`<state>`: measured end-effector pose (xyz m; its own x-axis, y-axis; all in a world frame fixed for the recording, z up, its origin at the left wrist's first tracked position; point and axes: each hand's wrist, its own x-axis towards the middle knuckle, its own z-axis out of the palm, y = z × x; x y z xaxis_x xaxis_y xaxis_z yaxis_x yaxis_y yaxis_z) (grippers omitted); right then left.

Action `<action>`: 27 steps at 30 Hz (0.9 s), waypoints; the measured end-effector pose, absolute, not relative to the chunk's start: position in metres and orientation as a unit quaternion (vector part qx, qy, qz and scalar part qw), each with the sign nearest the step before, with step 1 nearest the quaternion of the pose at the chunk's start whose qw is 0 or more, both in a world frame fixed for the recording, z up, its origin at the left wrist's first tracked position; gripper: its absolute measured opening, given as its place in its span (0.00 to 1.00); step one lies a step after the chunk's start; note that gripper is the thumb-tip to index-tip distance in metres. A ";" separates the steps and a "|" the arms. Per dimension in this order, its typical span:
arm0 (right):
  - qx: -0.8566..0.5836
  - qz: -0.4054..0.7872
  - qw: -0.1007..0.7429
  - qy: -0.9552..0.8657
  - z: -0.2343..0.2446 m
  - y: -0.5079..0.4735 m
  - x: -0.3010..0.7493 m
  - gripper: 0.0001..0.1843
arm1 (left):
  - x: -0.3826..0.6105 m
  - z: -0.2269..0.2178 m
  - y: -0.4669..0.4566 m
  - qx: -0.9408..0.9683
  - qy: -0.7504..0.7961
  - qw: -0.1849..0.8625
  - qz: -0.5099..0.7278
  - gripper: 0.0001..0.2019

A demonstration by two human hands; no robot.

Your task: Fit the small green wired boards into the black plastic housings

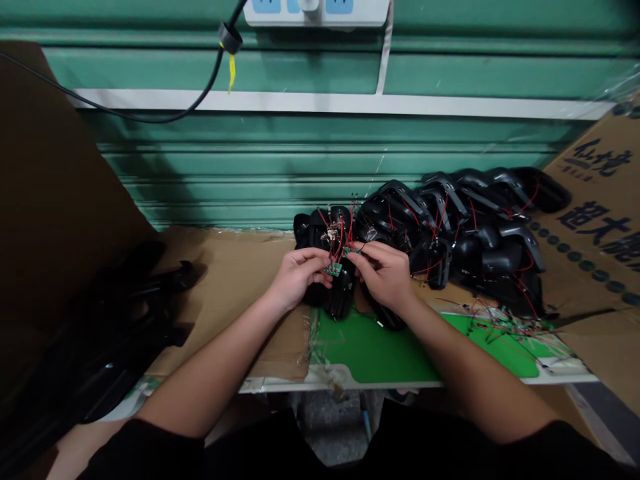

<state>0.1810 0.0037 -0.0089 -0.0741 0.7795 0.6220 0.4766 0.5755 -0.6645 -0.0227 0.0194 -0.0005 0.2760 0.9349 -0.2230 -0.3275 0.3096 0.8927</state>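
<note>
My left hand [296, 275] pinches a small green circuit board [333, 269] between thumb and fingers. Just to its right, my right hand [385, 272] has its thumb and forefinger closed on a second small green circuit board [353, 251]. Thin red wires [342, 233] rise from the boards, with small pale connectors [332, 233] among them. Below and behind both hands lie glossy black plastic housings [340, 300], partly hidden by my fingers.
Many black housings with red wires [450, 207] are heaped at right, before a printed cardboard box [595, 200]. Loose wires [515, 323] lie on a green mat [385, 353]. Black parts [125, 327] pile up at left beside cardboard [225, 280]. A power strip [320, 13] hangs above.
</note>
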 end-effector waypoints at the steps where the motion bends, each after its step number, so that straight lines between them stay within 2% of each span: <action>1: -0.445 0.142 0.524 -0.712 -0.008 0.004 0.182 0.15 | -0.024 0.000 0.021 0.373 0.393 0.705 0.457 0.28; 8: -0.445 0.117 0.522 -0.718 -0.009 -0.002 0.176 0.11 | -0.024 -0.004 0.023 0.410 0.365 0.726 0.414 0.22; 13: -0.434 0.106 0.517 -0.730 -0.010 -0.007 0.172 0.07 | -0.020 -0.007 0.021 0.412 0.372 0.714 0.426 0.25; 23: -0.463 0.194 0.509 -0.699 -0.016 -0.008 0.172 0.11 | -0.017 0.000 0.019 0.388 0.367 0.718 0.447 0.24; 27: -0.441 0.282 0.520 -0.675 -0.021 -0.007 0.170 0.13 | -0.017 0.000 0.017 0.389 0.366 0.715 0.451 0.24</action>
